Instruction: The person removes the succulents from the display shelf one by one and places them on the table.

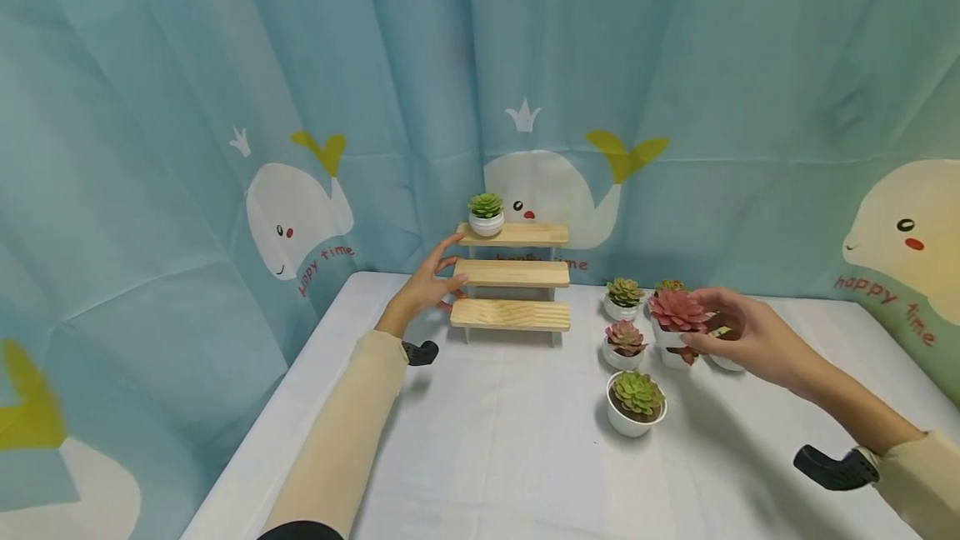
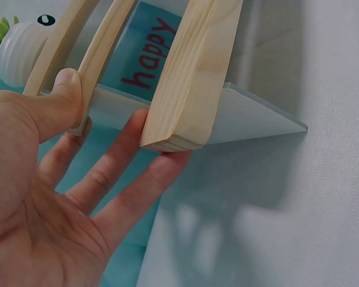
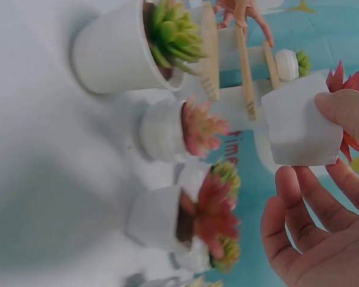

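Note:
A small three-tier wooden shelf stand (image 1: 510, 273) stands at the back of the table. My left hand (image 1: 426, 286) grips its left end; in the left wrist view the thumb lies on the middle plank (image 2: 105, 57) and fingertips touch the ends of the planks. A green succulent in a round white pot (image 1: 486, 222) sits on the left of the top tier. My right hand (image 1: 742, 338) holds a red succulent (image 1: 677, 311) up above the other plants. In the right wrist view, thumb and fingers pinch its angular white pot (image 3: 302, 122).
Several potted succulents stand right of the shelf, including a green one in a white pot (image 1: 634, 403) in front, a pink one (image 1: 624, 344) and a yellowish-green one (image 1: 623, 298) behind. A blue curtain (image 1: 420, 65) with whale prints hangs behind the white-covered table (image 1: 510, 448).

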`<state>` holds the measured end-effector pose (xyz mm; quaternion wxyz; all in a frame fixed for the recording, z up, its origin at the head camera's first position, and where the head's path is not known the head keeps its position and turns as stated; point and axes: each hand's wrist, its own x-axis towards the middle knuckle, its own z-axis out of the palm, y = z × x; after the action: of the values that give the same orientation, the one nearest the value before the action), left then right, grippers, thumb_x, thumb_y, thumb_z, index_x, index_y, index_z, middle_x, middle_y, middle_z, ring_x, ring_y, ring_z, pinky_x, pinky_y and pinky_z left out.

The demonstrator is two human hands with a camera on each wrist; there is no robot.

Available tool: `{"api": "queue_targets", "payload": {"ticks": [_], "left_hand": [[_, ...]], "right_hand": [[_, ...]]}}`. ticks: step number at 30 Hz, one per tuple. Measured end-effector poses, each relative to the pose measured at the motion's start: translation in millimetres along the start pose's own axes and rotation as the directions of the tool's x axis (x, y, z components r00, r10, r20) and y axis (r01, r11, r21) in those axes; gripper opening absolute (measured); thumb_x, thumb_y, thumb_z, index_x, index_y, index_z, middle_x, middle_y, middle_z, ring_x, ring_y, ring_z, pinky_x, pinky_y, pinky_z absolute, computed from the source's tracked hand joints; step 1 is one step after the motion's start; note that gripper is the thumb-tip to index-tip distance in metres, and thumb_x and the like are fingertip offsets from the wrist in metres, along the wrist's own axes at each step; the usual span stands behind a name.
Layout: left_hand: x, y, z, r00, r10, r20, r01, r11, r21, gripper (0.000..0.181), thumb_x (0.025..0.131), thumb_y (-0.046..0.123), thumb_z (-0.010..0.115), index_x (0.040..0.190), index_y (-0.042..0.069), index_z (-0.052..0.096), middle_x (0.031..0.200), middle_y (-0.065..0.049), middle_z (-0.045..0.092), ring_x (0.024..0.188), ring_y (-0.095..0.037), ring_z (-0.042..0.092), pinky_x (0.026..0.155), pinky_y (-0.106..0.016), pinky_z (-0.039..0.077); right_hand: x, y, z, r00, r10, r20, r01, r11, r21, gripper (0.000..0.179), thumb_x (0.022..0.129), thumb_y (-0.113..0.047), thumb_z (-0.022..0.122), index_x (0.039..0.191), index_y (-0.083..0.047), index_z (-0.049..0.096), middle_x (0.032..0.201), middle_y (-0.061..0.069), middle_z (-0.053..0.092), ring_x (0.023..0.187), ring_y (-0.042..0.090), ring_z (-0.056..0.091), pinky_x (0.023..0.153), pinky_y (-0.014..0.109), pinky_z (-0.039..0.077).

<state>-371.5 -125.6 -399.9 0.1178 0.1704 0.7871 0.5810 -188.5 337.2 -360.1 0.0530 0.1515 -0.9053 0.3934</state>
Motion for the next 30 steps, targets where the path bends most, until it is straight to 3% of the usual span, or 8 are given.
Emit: {"api": "queue_targets", "payload": {"ticks": [8,17,24,30], "left_hand": [[2.2,-0.4,-0.7,1.000,-0.005,-0.008,0.005,1.000,0.001,0.076,0.104,0.014,0.063,0.159,0.050,0.024,0.168,-0.017,0.021,0.088,-0.031,0.071,0.069,-0.055,0.060],[2.8,-1.5,0.0,1.000,-0.010,-0.015,0.010,1.000,0.011,0.076,0.104,0.014,0.063,0.159,0.051,0.025,0.168,-0.016,0.023,0.089,-0.032,0.072,0.070,-0.056,0.060],[3.5,-1.6,-1.1,1.000,-0.020,-0.015,0.020,1.000,0.000,0.077,0.104,0.014,0.063,0.158,0.052,0.025,0.167,-0.015,0.024,0.091,-0.035,0.071,0.069,-0.054,0.060],[1.6,0.4,-1.2,1.000,-0.008,0.005,0.008,1.000,-0.013,0.078,0.104,0.013,0.064,0.160,0.049,0.023,0.168,-0.016,0.022,0.097,-0.044,0.070,0.070,-0.058,0.060]], "right_hand": [[-31.3,20.1,7.5,0.997,0.060,-0.051,-0.060,0.998,0.011,0.053,0.092,-0.014,0.080,0.135,0.004,0.054,0.118,0.012,0.066,0.094,-0.002,0.065,0.073,0.022,0.057],[-59.7,38.9,19.1,0.993,0.103,-0.055,-0.099,0.993,0.071,0.051,0.091,-0.010,0.080,0.133,0.005,0.055,0.107,-0.014,0.068,0.090,0.001,0.066,0.071,0.023,0.056],[-67.1,56.1,32.1,0.995,0.082,-0.053,-0.075,0.989,0.127,0.049,0.089,-0.001,0.080,0.131,0.009,0.056,0.105,-0.015,0.068,0.089,0.003,0.067,0.071,0.023,0.056],[-70.4,64.6,41.4,0.988,0.151,-0.040,-0.146,0.983,0.113,0.050,0.088,-0.006,0.082,0.129,0.008,0.057,0.105,-0.010,0.068,0.087,0.002,0.066,0.070,0.024,0.056]]}}
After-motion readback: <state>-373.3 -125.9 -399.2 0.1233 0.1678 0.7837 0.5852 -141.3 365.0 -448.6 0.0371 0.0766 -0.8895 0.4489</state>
